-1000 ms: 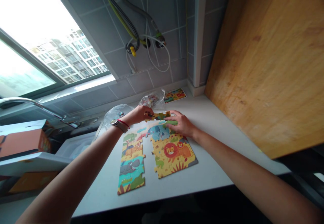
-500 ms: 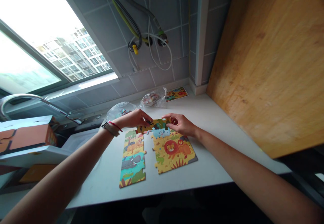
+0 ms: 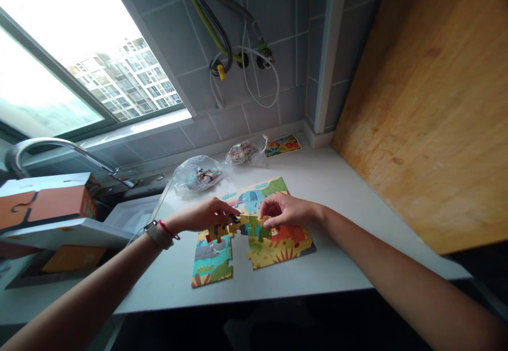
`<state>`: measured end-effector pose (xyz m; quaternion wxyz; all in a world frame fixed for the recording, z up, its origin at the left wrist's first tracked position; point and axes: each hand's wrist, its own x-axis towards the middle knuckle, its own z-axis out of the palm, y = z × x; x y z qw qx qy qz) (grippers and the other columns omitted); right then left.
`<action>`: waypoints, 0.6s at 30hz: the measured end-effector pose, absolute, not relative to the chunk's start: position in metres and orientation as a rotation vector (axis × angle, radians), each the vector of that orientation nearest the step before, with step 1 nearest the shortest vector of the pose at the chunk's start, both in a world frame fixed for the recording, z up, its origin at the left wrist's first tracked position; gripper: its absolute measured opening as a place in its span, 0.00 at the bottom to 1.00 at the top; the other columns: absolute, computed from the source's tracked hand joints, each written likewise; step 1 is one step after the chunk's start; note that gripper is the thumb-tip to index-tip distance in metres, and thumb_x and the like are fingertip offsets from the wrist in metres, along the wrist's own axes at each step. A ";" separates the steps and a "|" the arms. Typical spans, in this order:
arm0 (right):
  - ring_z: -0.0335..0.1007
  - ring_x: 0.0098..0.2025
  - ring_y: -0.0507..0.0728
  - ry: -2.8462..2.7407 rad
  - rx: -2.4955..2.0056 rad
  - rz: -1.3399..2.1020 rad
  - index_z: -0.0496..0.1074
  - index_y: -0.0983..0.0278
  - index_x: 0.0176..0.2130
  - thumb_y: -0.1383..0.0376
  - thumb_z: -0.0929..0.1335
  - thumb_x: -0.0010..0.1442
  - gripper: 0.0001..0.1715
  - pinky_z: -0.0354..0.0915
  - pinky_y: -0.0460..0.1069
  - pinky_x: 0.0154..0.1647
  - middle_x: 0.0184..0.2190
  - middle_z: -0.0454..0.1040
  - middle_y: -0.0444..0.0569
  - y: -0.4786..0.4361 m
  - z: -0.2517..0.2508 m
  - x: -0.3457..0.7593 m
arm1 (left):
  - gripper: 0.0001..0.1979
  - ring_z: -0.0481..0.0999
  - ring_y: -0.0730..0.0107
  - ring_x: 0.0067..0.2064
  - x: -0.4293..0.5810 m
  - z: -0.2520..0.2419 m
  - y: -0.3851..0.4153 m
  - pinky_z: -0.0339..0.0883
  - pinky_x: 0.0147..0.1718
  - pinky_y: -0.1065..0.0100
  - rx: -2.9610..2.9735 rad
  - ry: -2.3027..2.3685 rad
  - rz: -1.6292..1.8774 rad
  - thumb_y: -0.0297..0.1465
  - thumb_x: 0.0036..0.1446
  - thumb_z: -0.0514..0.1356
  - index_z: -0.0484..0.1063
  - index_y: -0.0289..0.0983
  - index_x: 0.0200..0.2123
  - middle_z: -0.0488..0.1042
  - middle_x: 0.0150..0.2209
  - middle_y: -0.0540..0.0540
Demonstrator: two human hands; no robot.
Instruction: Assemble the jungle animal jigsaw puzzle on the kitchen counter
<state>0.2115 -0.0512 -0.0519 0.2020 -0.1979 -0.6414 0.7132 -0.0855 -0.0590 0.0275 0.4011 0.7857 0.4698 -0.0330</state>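
Observation:
Between my two hands is a strip of joined puzzle pieces (image 3: 254,227), mostly yellow and green with dark figures. My left hand (image 3: 212,214) pinches its left part, and my right hand (image 3: 288,210) grips its right end. Below it lies a partly joined animal jigsaw puzzle (image 3: 283,255) on the white counter. Its left side shows a hippo in blue water, its right side orange lions, and its far side a blue elephant. A gap with knobbed edges runs up between the left and right sides. The strip and my right hand cover part of the picture.
Behind the puzzle, two clear plastic bags, a nearer one (image 3: 200,175) and a farther one (image 3: 244,152), hold loose pieces. A small picture card (image 3: 283,145) lies by the wall. To the left are a faucet (image 3: 79,152) and an orange-and-white box (image 3: 47,203). A wooden panel (image 3: 428,107) rises on the right.
Both hands have brought the strip nearer to me, from the puzzle's far part down over its middle. The elephant section behind it now shows more fully. The view has shifted slightly.

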 end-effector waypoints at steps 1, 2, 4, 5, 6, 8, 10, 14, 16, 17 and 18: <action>0.75 0.30 0.51 -1.795 -0.536 2.031 0.75 0.66 0.39 0.53 0.81 0.51 0.25 0.70 0.46 0.31 0.30 0.78 0.44 -0.054 -0.052 0.210 | 0.19 0.78 0.68 0.33 -0.086 0.027 -0.062 0.71 0.31 0.71 2.007 1.184 -0.077 0.36 0.62 0.62 0.83 0.40 0.54 0.84 0.40 0.43; 0.76 0.29 0.51 -1.792 -0.527 2.060 0.75 0.66 0.38 0.53 0.81 0.51 0.25 0.71 0.46 0.31 0.30 0.78 0.44 -0.056 -0.052 0.208 | 0.19 0.77 0.69 0.34 -0.087 0.026 -0.065 0.70 0.32 0.71 2.025 1.176 -0.070 0.36 0.63 0.62 0.82 0.40 0.55 0.84 0.40 0.43; 0.76 0.28 0.51 -1.778 -0.517 2.103 0.74 0.66 0.37 0.52 0.81 0.51 0.26 0.70 0.45 0.29 0.29 0.78 0.44 -0.062 -0.053 0.203 | 0.19 0.77 0.69 0.34 -0.087 0.023 -0.069 0.70 0.32 0.71 2.033 1.170 -0.057 0.36 0.63 0.62 0.82 0.41 0.56 0.84 0.41 0.43; 0.76 0.27 0.50 -1.774 -0.506 2.124 0.73 0.66 0.36 0.52 0.82 0.50 0.26 0.69 0.44 0.27 0.28 0.78 0.43 -0.065 -0.053 0.200 | 0.20 0.76 0.70 0.33 -0.086 0.022 -0.070 0.69 0.32 0.71 2.017 1.176 -0.054 0.35 0.63 0.62 0.82 0.41 0.56 0.84 0.39 0.44; 0.75 0.25 0.50 -1.775 -0.492 2.139 0.73 0.66 0.35 0.51 0.82 0.50 0.26 0.68 0.43 0.26 0.27 0.77 0.43 -0.067 -0.054 0.198 | 0.20 0.76 0.71 0.32 -0.086 0.020 -0.071 0.69 0.30 0.72 2.001 1.185 -0.052 0.35 0.63 0.62 0.82 0.41 0.56 0.84 0.38 0.44; 0.74 0.24 0.50 -1.772 -0.465 2.161 0.71 0.65 0.35 0.52 0.82 0.49 0.27 0.67 0.43 0.24 0.26 0.77 0.42 -0.070 -0.056 0.195 | 0.19 0.76 0.71 0.31 -0.086 0.019 -0.072 0.68 0.29 0.73 1.998 1.206 -0.040 0.34 0.61 0.62 0.83 0.41 0.54 0.84 0.37 0.45; 0.74 0.22 0.49 -1.745 -0.448 2.176 0.69 0.65 0.36 0.53 0.83 0.49 0.28 0.69 0.43 0.24 0.26 0.77 0.41 -0.072 -0.056 0.194 | 0.18 0.76 0.70 0.32 -0.087 0.020 -0.072 0.68 0.29 0.73 2.008 1.235 -0.040 0.34 0.60 0.62 0.84 0.41 0.51 0.85 0.38 0.45; 0.76 0.22 0.50 -1.639 -0.485 2.161 0.69 0.63 0.52 0.54 0.83 0.50 0.37 0.72 0.44 0.26 0.29 0.76 0.39 -0.071 -0.052 0.197 | 0.18 0.78 0.68 0.34 -0.093 0.033 -0.068 0.70 0.31 0.73 1.985 1.275 -0.190 0.32 0.57 0.62 0.85 0.40 0.49 0.86 0.40 0.45; 0.78 0.24 0.50 -1.641 -0.514 2.179 0.68 0.61 0.60 0.53 0.83 0.49 0.46 0.75 0.46 0.29 0.33 0.76 0.40 -0.072 -0.050 0.198 | 0.19 0.79 0.68 0.34 -0.100 0.040 -0.063 0.70 0.31 0.73 1.952 1.251 -0.300 0.32 0.56 0.62 0.85 0.39 0.50 0.86 0.39 0.46; 0.80 0.26 0.51 -1.660 -0.528 2.203 0.68 0.61 0.62 0.52 0.83 0.49 0.48 0.77 0.47 0.31 0.34 0.76 0.41 -0.073 -0.050 0.198 | 0.19 0.78 0.68 0.33 -0.105 0.041 -0.060 0.70 0.30 0.73 1.938 1.241 -0.342 0.32 0.56 0.62 0.85 0.39 0.50 0.86 0.38 0.46; 0.81 0.27 0.52 -1.682 -0.543 2.228 0.69 0.62 0.62 0.52 0.83 0.48 0.48 0.78 0.47 0.33 0.36 0.76 0.43 -0.074 -0.050 0.198 | 0.19 0.78 0.68 0.32 -0.110 0.042 -0.057 0.69 0.29 0.73 1.928 1.241 -0.371 0.33 0.56 0.63 0.85 0.39 0.49 0.85 0.37 0.46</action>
